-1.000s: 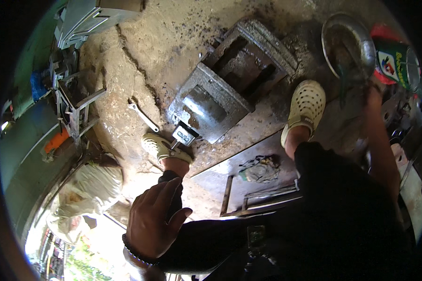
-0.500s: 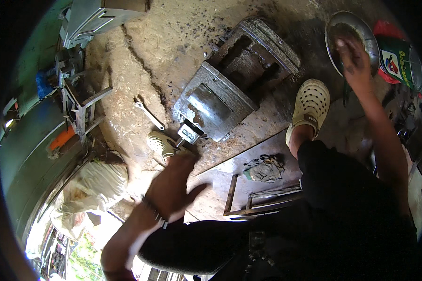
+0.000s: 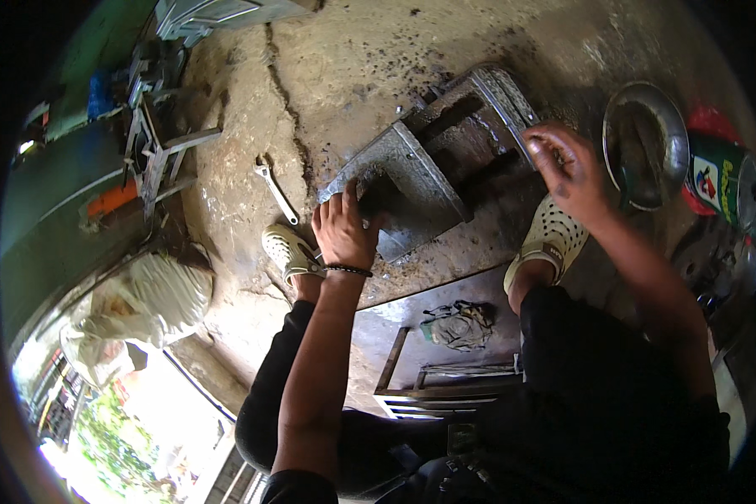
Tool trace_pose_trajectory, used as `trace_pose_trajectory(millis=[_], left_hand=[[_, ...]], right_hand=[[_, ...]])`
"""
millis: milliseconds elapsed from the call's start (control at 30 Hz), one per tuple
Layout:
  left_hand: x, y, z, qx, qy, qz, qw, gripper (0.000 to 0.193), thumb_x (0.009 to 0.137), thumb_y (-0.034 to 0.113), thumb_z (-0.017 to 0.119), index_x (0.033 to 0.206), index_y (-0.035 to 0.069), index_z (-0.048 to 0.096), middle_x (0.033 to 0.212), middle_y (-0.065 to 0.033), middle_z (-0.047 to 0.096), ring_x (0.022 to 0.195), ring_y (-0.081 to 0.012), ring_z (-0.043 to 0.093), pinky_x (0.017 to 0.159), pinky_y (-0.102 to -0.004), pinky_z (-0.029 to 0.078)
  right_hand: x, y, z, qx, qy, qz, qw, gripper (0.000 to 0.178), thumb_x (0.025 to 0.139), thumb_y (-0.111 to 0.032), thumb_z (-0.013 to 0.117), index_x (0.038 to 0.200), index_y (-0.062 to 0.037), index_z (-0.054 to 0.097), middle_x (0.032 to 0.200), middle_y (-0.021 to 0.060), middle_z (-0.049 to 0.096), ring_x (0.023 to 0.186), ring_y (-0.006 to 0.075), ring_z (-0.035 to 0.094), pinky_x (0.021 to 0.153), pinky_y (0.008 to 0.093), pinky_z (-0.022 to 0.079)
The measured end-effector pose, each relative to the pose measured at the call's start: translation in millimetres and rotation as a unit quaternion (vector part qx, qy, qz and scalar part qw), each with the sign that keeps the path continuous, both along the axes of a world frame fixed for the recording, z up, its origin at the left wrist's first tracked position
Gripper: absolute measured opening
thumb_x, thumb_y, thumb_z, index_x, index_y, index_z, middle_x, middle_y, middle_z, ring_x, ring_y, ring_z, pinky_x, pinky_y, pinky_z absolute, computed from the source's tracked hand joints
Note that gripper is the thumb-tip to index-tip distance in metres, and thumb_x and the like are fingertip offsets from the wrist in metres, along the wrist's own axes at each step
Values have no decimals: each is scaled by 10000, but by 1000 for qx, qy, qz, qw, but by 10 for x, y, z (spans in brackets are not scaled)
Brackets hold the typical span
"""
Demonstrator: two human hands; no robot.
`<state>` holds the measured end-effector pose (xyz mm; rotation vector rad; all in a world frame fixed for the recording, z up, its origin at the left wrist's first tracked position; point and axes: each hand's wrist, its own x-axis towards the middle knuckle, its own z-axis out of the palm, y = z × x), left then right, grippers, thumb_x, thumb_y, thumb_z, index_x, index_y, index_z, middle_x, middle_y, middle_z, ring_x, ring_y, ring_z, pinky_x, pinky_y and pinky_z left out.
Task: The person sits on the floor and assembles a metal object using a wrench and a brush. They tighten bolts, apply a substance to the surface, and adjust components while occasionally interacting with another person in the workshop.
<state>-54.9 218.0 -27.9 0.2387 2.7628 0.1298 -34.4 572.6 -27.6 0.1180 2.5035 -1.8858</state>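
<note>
because the metal clamp [image 3: 433,172] sits by my shoes [image 3: 554,233], i must reach down: left hand [image 3: 342,233] at its eight o'clock, right hand [image 3: 569,172] curled at three, grips unclear.

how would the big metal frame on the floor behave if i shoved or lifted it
The metal frame is probably heavy and stiff, judging by its thick metal edges. It seems unlikely to roll, with its broad, flat sides resting on the floor. Its dark, grimy patches might make it slippery to grip.
</note>
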Motion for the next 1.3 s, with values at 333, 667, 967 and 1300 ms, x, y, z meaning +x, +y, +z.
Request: trace_pose_trajectory(millis=[333,667,967,1300], left_hand=[[-231,651,351,591,-266,292,703,210,906,191,777,1014,13,745,917,-14,730,818,-101,628,766,-260,505],[-16,1100,334,648,-164,197,717,334,862,295,812,1001,-1,747,953,-85,734,893,-157,670,762,-318,522],[238,-126,-791,30,204,328,922,657,967,587,496,1445,136,489,1520,-135,439,1439,-332,348,1168,-568,232],[362,-124,-660,17,230,314,921,607,960,528,528,1424,136,508,1513,-132,457,1407,-326,404,1151,-485,303]], right_hand=[[-79,-546,138,-500,-198,138,831,653,935,-257,699,1506,-111,419,1479,109,472,1298,241,509,1085,430,416],[-19,-109,959,-432,-353,63,827,473,993,-119,583,1450,-56,479,1339,155,597,1297,306,539,1113,439,429],[-328,-320,574,321,8,296,899,722,832,129,406,1519,-95,397,1501,214,464,1389,356,454,1166,386,354],[199,394,564,350,61,340,871,666,733,83,523,1385,-51,558,1428,165,551,1344,337,504,1141,442,388]])
